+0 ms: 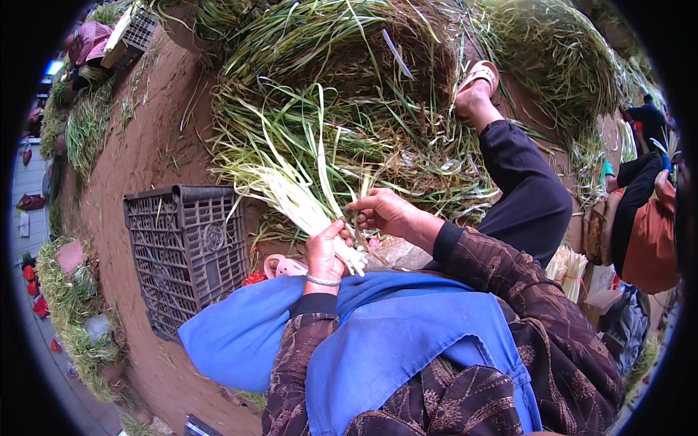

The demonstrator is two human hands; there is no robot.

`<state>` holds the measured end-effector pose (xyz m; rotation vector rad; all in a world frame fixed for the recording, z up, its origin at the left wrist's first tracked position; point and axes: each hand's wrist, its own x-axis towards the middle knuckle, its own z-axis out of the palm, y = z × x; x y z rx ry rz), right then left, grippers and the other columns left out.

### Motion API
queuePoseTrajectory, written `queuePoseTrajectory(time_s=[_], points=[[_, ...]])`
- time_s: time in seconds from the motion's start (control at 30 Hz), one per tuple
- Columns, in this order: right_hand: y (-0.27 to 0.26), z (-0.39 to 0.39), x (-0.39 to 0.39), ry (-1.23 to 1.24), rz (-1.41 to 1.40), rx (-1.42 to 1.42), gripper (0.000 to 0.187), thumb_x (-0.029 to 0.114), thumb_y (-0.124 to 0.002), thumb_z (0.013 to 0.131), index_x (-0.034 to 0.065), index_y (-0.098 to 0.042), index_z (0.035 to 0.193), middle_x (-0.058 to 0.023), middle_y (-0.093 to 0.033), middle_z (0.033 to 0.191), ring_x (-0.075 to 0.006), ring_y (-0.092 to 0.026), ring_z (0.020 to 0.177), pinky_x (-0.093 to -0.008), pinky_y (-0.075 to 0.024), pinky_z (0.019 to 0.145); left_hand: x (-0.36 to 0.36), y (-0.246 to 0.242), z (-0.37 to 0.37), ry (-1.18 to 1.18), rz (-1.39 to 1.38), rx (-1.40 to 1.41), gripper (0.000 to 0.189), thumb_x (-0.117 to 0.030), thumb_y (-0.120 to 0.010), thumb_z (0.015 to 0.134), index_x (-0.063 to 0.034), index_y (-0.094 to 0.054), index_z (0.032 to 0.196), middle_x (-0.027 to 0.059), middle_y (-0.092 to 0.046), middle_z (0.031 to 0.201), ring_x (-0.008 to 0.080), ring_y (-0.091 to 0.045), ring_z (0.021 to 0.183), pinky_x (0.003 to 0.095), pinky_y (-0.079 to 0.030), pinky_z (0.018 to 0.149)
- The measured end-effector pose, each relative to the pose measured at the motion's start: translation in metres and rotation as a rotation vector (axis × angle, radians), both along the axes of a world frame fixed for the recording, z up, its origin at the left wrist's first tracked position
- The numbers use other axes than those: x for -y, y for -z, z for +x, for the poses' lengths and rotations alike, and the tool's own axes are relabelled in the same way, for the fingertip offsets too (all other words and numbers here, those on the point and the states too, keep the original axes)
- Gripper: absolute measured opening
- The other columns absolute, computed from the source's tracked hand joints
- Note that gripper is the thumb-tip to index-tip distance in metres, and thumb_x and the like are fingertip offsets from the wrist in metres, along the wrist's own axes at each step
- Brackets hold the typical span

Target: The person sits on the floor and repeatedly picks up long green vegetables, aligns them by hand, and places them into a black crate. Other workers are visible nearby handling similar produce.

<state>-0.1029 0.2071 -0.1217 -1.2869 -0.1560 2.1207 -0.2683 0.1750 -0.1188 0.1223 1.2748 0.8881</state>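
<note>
My left hand [326,253], with a bracelet at the wrist, is closed around a bunch of long pale-stemmed leafy greens [294,204]. The white stem ends stick out below the fist, and the yellow-green leaves fan out up and to the left. Just to the right, my right hand [376,210] pinches a thin, brownish, withered strand [357,229] between thumb and fingers, beside the bunch. Both hands are above the edge of my blue apron [403,327]. Beyond them lies a heap of loose greens with brown roots [349,131].
A black plastic crate [188,245] stands at the left on brown soil. A pink clog [284,266] is near my lap; my other foot rests by the heap. More greens [551,60] are piled upper right. Co-workers sit at the right [651,240] and upper left [94,41].
</note>
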Motion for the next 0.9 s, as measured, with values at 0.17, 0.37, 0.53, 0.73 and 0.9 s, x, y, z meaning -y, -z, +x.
queuePoseTrajectory(time_s=[0.17, 0.37, 0.53, 0.73, 0.9], points=[[0.000, -0.002, -0.001, -0.170, 0.106, 0.104, 0.018, 0.008, -0.070, 0.083, -0.0019, -0.058, 0.092, -0.0074, -0.062, 0.077, -0.0164, -0.062, 0.060, -0.0282, -0.0531, 0.055, 0.001, 0.001, 0.004, 0.026, -0.030, 0.007, 0.006, -0.002, -0.065, 0.084, 0.0016, -0.061, 0.087, 0.0075, -0.058, 0.064, 0.0177, -0.055, 0.049, 0.0287, -0.047, 0.045], [-0.006, -0.007, 0.002, -0.066, 0.114, 0.111, 0.018, 0.007, -0.071, 0.081, -0.0012, -0.058, 0.091, -0.0075, -0.062, 0.077, -0.0152, -0.061, 0.065, -0.0269, -0.0528, 0.059, 0.002, 0.007, 0.001, -0.026, -0.057, 0.122, 0.006, -0.005, -0.063, 0.087, 0.0008, -0.061, 0.087, 0.0076, -0.058, 0.066, 0.0170, -0.054, 0.051, 0.0280, -0.047, 0.048], [-0.030, 0.040, 0.010, -0.402, 0.389, 0.069, 0.018, 0.006, -0.072, 0.079, -0.0015, -0.061, 0.091, -0.0076, -0.064, 0.080, -0.0147, -0.064, 0.072, -0.0267, -0.0550, 0.065, -0.012, 0.008, -0.011, -0.188, -0.065, 0.194, 0.006, -0.007, -0.063, 0.087, -0.0017, -0.062, 0.086, 0.0069, -0.058, 0.068, 0.0180, -0.053, 0.057, 0.0281, -0.046, 0.053], [-0.039, 0.182, 0.009, -1.474, 0.488, 0.790, 0.021, 0.009, -0.067, 0.072, 0.0001, -0.066, 0.092, -0.0119, -0.066, 0.072, -0.0226, -0.066, 0.063, -0.0351, -0.0550, 0.059, -0.042, -0.011, -0.052, -0.307, 0.117, 0.174, 0.016, -0.013, -0.065, 0.089, -0.0064, -0.059, 0.077, 0.0015, -0.056, 0.065, 0.0123, -0.052, 0.055, 0.0257, -0.046, 0.052], [-0.032, 0.209, 0.002, -1.525, 0.685, 1.465, 0.033, 0.007, -0.062, 0.073, 0.0040, -0.058, 0.105, -0.0200, -0.060, 0.095, -0.0368, -0.064, 0.090, -0.0453, -0.0524, 0.074, -0.034, -0.013, -0.038, -0.157, 0.206, 0.167, 0.012, -0.007, -0.066, 0.087, 0.0014, -0.063, 0.095, 0.0071, -0.063, 0.073, 0.0122, -0.056, 0.060, 0.0253, -0.046, 0.051]])
